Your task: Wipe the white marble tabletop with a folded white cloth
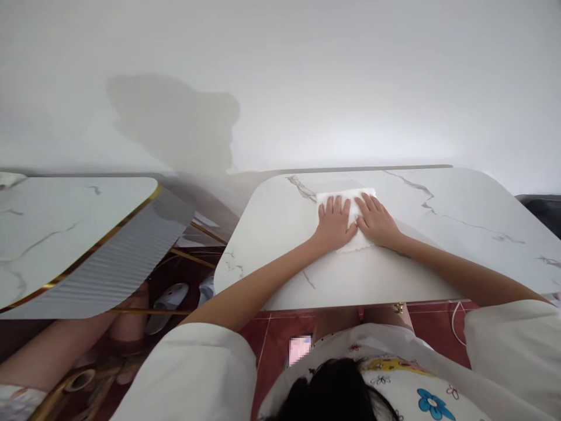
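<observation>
A white cloth (348, 244) lies flat on the white marble-patterned table (272, 234). My left hand (335, 222) rests on the cloth's left part, palm down with the fingers spread. On the right part of the same cloth my right hand (376, 220) also lies flat, fingers apart and pointing away from me. The two thumbs come close together near the middle of the cloth. Both hands press from above and neither is wrapped round anything.
A white wall (333, 82) rises behind the table. To the left stands a second marble-patterned table (79, 216) with a gold edge and ribbed side. Another person's leg (65, 345) and a slipper (169, 304) show beneath it. A white cable (456, 327) hangs at right.
</observation>
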### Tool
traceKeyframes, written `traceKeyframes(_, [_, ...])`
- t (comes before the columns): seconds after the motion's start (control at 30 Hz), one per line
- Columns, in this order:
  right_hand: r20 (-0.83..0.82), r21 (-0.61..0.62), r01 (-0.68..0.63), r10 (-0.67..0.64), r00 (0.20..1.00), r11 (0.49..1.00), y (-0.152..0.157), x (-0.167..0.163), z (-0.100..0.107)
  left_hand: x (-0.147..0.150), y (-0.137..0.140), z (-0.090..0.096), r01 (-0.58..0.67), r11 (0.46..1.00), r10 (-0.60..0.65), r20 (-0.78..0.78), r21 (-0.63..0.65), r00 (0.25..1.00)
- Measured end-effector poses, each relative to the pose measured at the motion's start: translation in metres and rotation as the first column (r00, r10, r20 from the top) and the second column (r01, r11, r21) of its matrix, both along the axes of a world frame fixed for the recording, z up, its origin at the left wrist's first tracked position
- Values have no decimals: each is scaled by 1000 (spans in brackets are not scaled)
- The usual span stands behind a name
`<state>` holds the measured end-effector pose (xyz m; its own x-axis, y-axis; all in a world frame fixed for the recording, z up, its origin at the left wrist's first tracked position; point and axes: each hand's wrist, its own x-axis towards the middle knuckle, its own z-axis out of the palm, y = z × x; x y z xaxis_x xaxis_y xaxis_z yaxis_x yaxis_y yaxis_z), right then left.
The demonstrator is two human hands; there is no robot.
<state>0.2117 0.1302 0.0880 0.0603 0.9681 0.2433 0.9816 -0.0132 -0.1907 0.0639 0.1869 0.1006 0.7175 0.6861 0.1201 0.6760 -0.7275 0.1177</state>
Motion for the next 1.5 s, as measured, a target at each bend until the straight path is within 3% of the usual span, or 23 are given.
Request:
traceKeyframes(0.43, [35,-27,35,-34,999,999,-101,-15,2,-15,-94,7,59,998,-59,-23,-23,998])
traceKeyframes(0.6, [41,-31,45,-44,998,999,-110,-13,1,-8,-102,6,74,997,-74,-58,-2,996])
traceKeyframes(0.83, [36,-56,75,-73,997,996,-68,6,2,12,-61,1,77,997,-77,-45,8,996])
traceKeyframes(1.13, [25,-44,69,-68,997,997,-6,39,8,47,1,-8,46,992,-54,62,122,997])
traceKeyframes(1.5, [20,0,59,-59,998,998,77,92,-3,95,82,-7,63,993,-67,33,98,997])
